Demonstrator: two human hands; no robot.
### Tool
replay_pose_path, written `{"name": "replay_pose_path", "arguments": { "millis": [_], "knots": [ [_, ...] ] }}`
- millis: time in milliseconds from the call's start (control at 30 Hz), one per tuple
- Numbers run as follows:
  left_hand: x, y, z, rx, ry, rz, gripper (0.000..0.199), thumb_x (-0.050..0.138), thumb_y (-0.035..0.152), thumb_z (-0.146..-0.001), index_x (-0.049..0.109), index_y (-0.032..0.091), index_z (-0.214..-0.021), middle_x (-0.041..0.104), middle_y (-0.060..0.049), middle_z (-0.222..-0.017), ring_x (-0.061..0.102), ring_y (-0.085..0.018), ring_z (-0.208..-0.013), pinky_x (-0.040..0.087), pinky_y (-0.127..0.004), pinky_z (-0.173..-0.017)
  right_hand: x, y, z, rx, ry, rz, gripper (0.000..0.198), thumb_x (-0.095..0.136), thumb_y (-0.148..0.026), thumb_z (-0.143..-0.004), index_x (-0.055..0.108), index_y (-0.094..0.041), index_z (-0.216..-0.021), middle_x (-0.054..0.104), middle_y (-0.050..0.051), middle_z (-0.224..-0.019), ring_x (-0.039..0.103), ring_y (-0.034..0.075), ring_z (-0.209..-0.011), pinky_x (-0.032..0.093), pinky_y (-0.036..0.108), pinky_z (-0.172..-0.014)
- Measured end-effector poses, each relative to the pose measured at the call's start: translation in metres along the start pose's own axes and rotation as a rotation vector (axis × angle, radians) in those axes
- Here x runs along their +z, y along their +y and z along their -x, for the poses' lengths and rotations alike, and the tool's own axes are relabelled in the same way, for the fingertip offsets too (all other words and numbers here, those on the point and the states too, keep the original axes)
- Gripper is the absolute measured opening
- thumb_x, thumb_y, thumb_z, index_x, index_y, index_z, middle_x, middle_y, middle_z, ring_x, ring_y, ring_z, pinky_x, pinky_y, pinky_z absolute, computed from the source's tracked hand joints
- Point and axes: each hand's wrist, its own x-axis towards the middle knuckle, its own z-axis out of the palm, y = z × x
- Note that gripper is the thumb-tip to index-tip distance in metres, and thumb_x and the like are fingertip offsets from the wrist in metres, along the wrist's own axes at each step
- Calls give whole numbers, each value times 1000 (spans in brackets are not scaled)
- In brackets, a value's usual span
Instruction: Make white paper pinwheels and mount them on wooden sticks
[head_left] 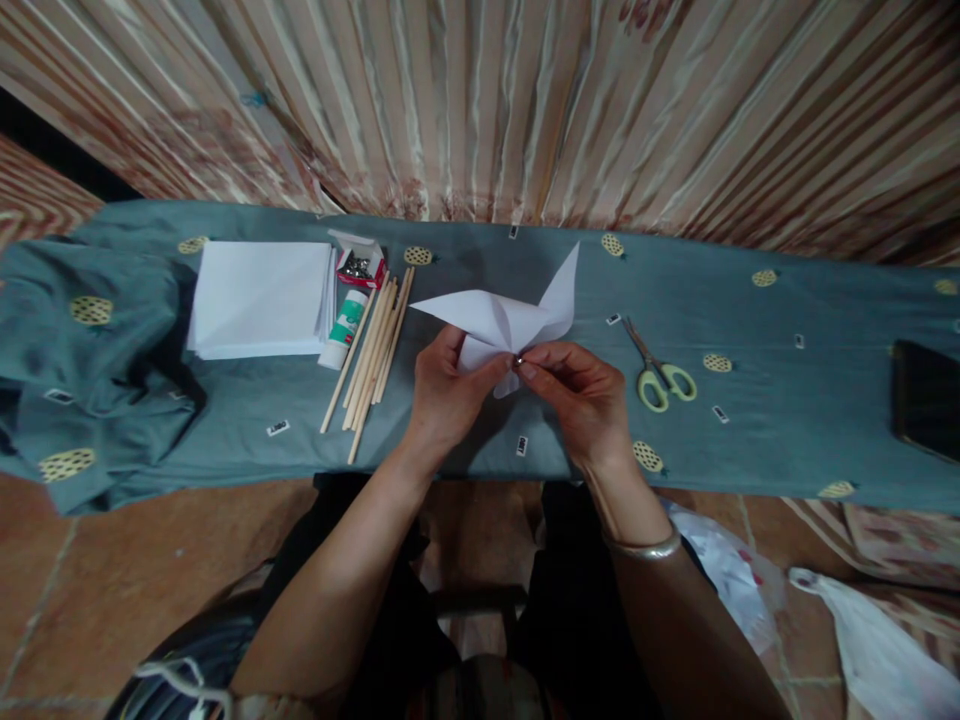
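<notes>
Head view, looking down on a surface [750,440] draped in grey-green cloth with yellow pineapple prints. Holding a folded white paper piece [487,312] in both hands over the middle stretch, with one pointed corner reaching left and another, curled, rising toward the far right. Gripping the left and lower part with the left hand [444,395], thumb laid on the front close to the centre, fingers partly hidden behind the paper. Pinching a small shiny metal piece [518,361] at that same centre with thumb and forefinger of the right hand [592,400], other fingers curled in. Near each other at the thumb tips; too small to tell whether pierced through or only pressed against the paper. Wearing a metal bracelet [658,547] on the right forearm.

Beside the left hand, a loose row of wooden sticks [369,345]. Just left of these, a glue stick [343,328] with a green label, lying slantwise below an open red-and-white box [380,272] of small metal pieces. Farther left, a stack of white paper [262,295]. Right of the right hand, scissors [655,366] with pale green handles, slightly parted. At the far right edge, a dark flat object [926,400]. Behind everything, a striped curtain [480,100].
</notes>
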Motion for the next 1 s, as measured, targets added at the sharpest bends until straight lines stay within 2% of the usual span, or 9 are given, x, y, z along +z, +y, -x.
{"name": "replay_pose_path", "arguments": {
  "millis": [467,733,1000],
  "knots": [
    [-2,-1,1,5,8,-59,26,76,27,-64,66,17,-86,69,0,-75,61,-15,-65,48,-24,-59,0,0,1,-6,21,28,14,82,-30,-66,71,-23,-74,71,-2,-74,64,13,-71,54,26,-69],
    [-2,1,1,-18,-34,-8,36,82,29,-59,67,16,-90,71,-2,-79,64,-15,-68,50,-25,-62,-1,-1,0,9,25,4,12,81,-27,-66,72,-23,-73,71,-3,-74,64,12,-71,54,26,-70],
    [-4,-2,-1,2,-37,-23,30,81,28,-62,68,15,-86,71,-1,-77,64,-15,-67,51,-26,-64,-1,1,0,33,44,-23,15,83,-27,-64,71,-21,-72,71,-2,-73,63,12,-70,53,27,-70]
  ]
}}
